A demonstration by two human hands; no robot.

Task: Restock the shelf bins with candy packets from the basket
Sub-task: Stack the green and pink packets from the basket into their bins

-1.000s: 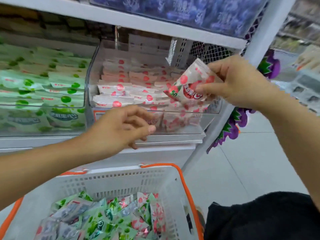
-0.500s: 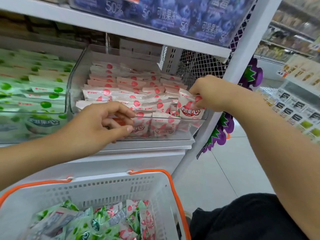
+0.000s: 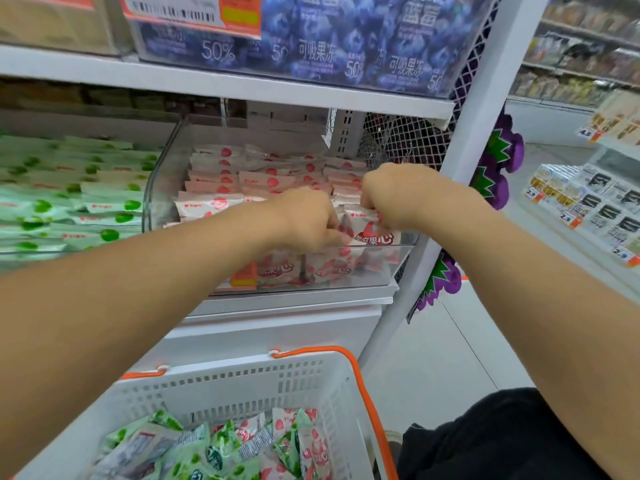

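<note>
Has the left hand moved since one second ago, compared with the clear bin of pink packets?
Yes. The left hand went from below the clear bin's front wall up and forward, into the bin.

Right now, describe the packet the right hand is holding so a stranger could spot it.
Find the clear bin of pink strawberry packets on the middle shelf. At its front right corner, the right hand pinches one packet. Unlike the flat-stacked ones behind, it stands upright, its red lettering facing out.
</note>
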